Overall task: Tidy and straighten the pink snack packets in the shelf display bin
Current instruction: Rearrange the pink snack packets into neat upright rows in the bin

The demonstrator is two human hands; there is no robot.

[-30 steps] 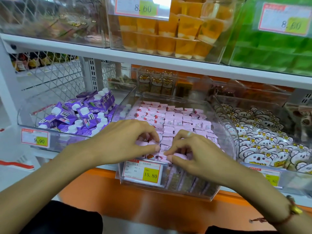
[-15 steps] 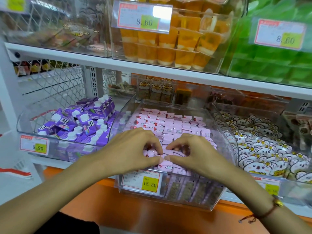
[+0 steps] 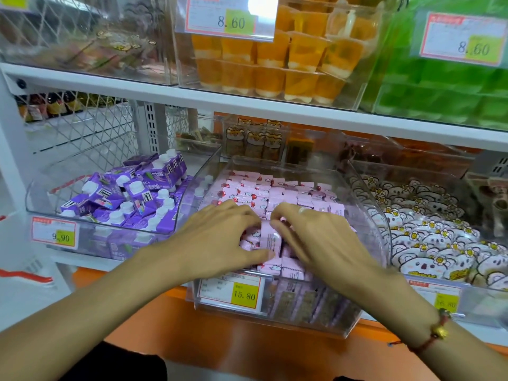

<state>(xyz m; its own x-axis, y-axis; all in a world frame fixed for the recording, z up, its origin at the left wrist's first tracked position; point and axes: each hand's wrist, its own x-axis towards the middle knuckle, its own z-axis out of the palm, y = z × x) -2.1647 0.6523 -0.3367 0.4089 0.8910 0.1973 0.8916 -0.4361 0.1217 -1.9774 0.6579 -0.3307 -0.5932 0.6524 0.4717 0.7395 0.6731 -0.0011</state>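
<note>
Newly upended glossy pink packet (image 3: 270, 239) between each hand.

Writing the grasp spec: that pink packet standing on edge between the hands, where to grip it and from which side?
Pinch the upright pink packet across its two flat faces near the top edge, coming from above. It stands on edge among flat-lying packets in the clear bin, so only its top is free. The left hand and right hand already flank it.

Purple cartons (image 3: 129, 196) lie left of the hands, koala-print packets (image 3: 428, 235) right, orange jelly cups (image 3: 275, 64) above.
</note>
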